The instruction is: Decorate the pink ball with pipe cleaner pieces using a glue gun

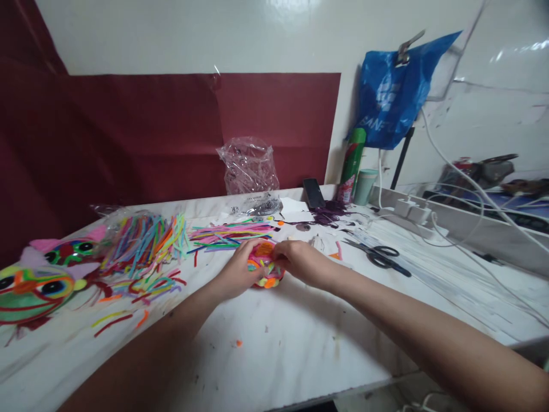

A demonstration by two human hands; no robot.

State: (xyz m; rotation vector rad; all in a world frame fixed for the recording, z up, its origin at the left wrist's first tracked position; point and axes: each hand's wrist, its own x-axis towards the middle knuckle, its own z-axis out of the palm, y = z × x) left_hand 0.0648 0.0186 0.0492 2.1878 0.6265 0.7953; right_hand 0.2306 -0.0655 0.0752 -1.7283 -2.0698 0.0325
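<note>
Near the middle of the table, a small round craft piece [269, 281] in pink, orange, yellow and blue, apparently made with fuzzy pipe cleaners, sits between my hands. My left hand [240, 272] is wrapped round its left side, thumb across the front. From the right, my right hand [302, 260] presses closed fingertips against its upper right edge; whatever they pinch is hidden. Behind them lies a row of long pipe cleaners [234, 233]. Black-handled scissors [381, 256] rest to the right of my right hand.
Two finished-looking owl faces [36, 292] lie at far left beside a heap of pipe cleaners [137, 240] and cut pieces. Clear plastic bags [249, 166], a phone [314, 193], purple strands [330, 213], a green can [352, 160], a cup [366, 186] and a power strip [414, 217] stand along the back.
</note>
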